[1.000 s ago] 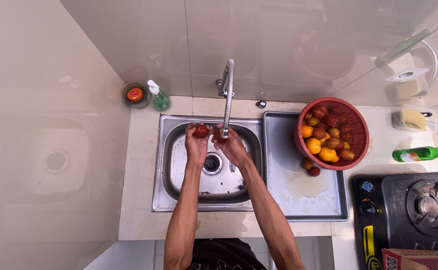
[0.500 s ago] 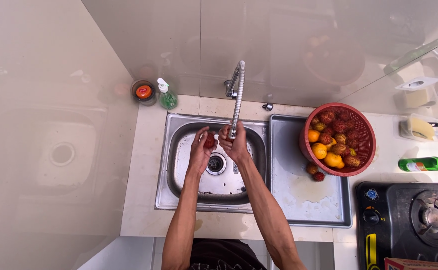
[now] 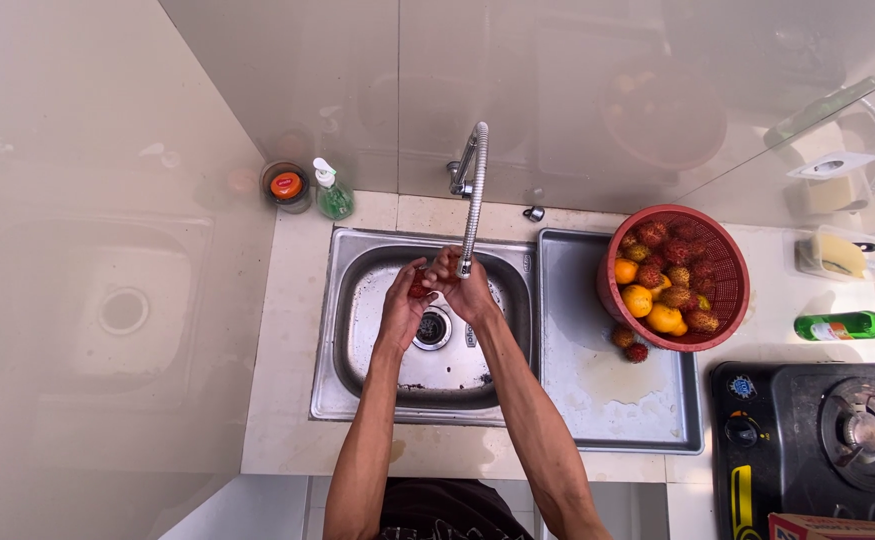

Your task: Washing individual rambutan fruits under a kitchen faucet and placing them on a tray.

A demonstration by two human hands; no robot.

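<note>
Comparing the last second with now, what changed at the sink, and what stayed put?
Both hands came closer together under the faucet: the left hand and right hand now cup the small red fruit between them, where a second ago it sat at the left hand's fingertips. The red basket of fruit, the two loose fruits on the drainboard and the green bottle stayed in place.

The left hand (image 3: 404,305) and right hand (image 3: 465,288) have squeezed closer around the small red fruit (image 3: 419,289), right under the tap (image 3: 471,205).
</note>
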